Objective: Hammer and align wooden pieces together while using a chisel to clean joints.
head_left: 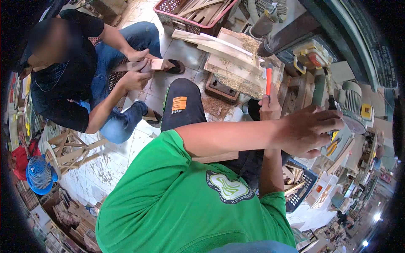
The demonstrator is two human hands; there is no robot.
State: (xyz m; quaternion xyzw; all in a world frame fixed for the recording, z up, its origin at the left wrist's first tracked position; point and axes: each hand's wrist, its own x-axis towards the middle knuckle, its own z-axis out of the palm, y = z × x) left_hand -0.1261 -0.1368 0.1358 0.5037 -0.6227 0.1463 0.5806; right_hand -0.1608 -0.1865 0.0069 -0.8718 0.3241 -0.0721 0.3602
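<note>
My right hand [270,108] is closed round the lower handle of a hammer [268,80] with an orange-red grip. The hammer's dark head lies by the end of a long pale wooden board [223,47], above a sawdust-covered work surface [234,80]. Stretched across my body to the right, my left hand [312,128] has its fingers apart, with nothing visible in them. Close to those fingertips are a grey motor with a disc [351,105] and some yellow-handled tools [332,147]. Part of a wooden piece [217,157] shows below my left forearm.
At left, a seated person [63,80] holds a small wooden block [157,64]. A red basket [168,19] of wood strips stands at the back. Heavy dark machinery [314,31] fills the far right. A dark crate [301,194] sits by my right elbow, and a blue fan [40,175] far left.
</note>
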